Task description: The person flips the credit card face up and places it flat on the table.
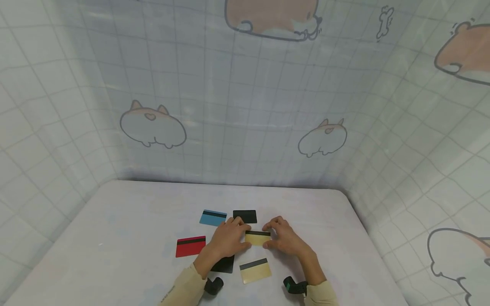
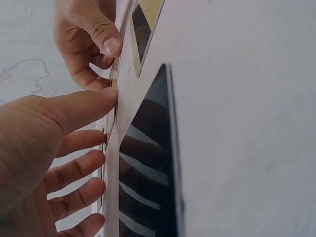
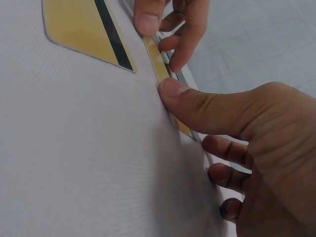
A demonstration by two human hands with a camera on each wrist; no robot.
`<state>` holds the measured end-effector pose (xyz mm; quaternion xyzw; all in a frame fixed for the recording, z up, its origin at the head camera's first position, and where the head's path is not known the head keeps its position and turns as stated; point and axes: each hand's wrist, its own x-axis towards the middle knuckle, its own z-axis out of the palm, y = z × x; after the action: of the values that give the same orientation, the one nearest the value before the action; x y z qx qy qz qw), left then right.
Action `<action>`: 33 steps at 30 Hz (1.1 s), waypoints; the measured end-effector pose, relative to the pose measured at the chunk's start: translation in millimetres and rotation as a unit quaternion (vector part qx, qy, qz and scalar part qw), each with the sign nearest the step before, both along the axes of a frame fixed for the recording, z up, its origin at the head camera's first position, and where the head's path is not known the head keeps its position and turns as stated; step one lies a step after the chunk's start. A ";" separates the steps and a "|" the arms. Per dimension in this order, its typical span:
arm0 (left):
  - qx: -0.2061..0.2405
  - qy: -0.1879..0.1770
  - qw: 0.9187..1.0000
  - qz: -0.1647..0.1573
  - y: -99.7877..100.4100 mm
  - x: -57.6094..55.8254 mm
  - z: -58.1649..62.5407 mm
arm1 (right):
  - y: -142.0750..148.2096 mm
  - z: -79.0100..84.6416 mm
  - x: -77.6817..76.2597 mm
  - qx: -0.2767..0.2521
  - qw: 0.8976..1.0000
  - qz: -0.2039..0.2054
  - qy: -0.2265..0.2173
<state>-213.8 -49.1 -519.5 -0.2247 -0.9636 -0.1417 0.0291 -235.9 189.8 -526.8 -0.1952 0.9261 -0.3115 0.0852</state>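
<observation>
A gold card with a dark stripe (image 1: 257,240) lies between the two hands at the middle of the white table. My left hand (image 1: 229,238) holds its left end, thumb at the near corner and fingers at the far one. At the opposite end, my right hand (image 1: 285,239) grips it with the thumb and bent fingers in the same way. The right wrist view shows the right thumb (image 3: 212,108) overlapping the near edge of the card. Closer to me lies a second gold card (image 1: 255,273). A black card (image 1: 223,265) is partly hidden under the left wrist.
Beyond the left hand lie a blue card (image 1: 213,218) and another black card (image 1: 246,216). A red card (image 1: 190,247) lies left of the left forearm. Dark wrist devices (image 1: 213,286) sit by both sleeves. A tiled sheet with dog drawings (image 1: 245,106) encloses the table (image 1: 126,221).
</observation>
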 end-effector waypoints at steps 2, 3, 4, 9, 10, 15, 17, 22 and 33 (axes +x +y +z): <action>0.003 0.000 1.000 0.001 0.0 0.2 -0.4 | 0.3 -0.7 -0.3 0.004 1.000 -0.002 -0.002; 0.004 0.000 1.000 0.001 -0.1 0.4 -0.6 | 0.6 -0.9 -0.3 0.005 1.000 -0.003 -0.003; 0.006 -0.001 1.000 0.001 -0.3 0.5 -0.6 | 0.7 -0.9 -0.3 0.006 1.000 -0.004 -0.004; 0.015 -0.005 1.000 0.002 -1.2 0.6 -1.3 | 2.0 1.3 0.5 0.001 1.000 -0.009 -0.011; 0.016 -0.006 1.000 0.002 -1.4 0.6 -1.4 | 2.2 1.6 0.6 0.001 1.000 -0.010 -0.011; 0.022 -0.016 1.000 0.004 -1.7 0.6 -1.9 | 2.7 1.5 0.7 0.003 1.000 -0.011 -0.007; 0.025 -0.022 0.999 0.004 -1.5 0.6 -2.5 | 2.7 1.2 0.7 0.001 1.000 -0.010 -0.005; 0.024 -0.033 0.999 0.008 -2.1 -0.2 -2.4 | 2.7 -0.4 -0.1 0.001 1.000 -0.010 -0.002; 0.038 -0.050 0.998 0.011 -8.3 -0.2 4.1 | 3.6 -2.8 -2.9 0.005 1.000 -0.008 -0.001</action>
<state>-214.0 -57.4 -515.4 -0.2053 -0.9603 -0.1886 -0.0085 -238.8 193.4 -529.6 -0.1870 0.9292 -0.3072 0.0844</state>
